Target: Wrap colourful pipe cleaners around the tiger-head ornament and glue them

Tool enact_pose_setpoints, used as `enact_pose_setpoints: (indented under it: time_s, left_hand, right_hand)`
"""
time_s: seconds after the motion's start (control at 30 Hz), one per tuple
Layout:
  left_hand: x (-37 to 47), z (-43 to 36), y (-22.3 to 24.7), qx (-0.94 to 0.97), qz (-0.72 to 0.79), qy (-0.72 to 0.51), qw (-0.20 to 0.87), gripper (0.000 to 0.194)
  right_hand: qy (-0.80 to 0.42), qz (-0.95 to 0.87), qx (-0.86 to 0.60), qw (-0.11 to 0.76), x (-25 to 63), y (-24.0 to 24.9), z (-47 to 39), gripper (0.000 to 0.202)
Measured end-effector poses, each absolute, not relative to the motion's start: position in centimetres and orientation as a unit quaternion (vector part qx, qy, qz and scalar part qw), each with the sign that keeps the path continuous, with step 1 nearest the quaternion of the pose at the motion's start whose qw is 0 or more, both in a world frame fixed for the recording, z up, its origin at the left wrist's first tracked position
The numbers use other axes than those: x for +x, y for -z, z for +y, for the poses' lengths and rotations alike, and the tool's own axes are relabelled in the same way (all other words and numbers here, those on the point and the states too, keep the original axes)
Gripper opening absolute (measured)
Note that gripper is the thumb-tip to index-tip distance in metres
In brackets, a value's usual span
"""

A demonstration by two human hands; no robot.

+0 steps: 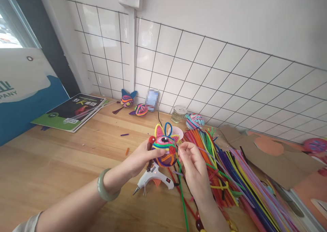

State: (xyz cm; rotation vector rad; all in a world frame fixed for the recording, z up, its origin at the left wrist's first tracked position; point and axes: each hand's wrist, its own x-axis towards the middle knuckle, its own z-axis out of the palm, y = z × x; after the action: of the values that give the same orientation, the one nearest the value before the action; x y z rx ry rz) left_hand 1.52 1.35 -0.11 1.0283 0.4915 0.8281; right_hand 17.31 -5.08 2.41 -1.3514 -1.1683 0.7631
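A colourful round figure of wound pipe cleaners, with pointed pink-and-yellow ears, a blue loop on top and red coils at its sides, is held up over the table. My left hand grips it from the left, thumb across its front. At its right side my right hand is closed in a pinch by the right red coil; what lies between the fingertips is too small to make out. Just below the figure a white glue gun rests on the wooden table, its nozzle toward the lower left.
Bundles of coloured pipe cleaners cover the right side, beside cardboard. Along the tiled wall are finished figures, a glass jar and a pink bowl. A magazine lies at the left.
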Motion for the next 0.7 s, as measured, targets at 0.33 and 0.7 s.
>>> enact_pose_setpoints:
  time_s: [0.33, 0.7]
  left_hand:
    - [1.6, 1.2, 0.1, 0.436, 0.204, -0.391, 0.785, 0.036]
    - [1.6, 1.6, 1.1, 0.451, 0.231, -0.413, 0.757, 0.036]
  right_hand:
    - [-0.284, -0.545, -0.564, 0.552, 16.3, -2.3, -6.6, 0.017]
    - [-0.265, -0.56, -0.552, 0.559, 16.0, -2.2, -6.7, 0.013]
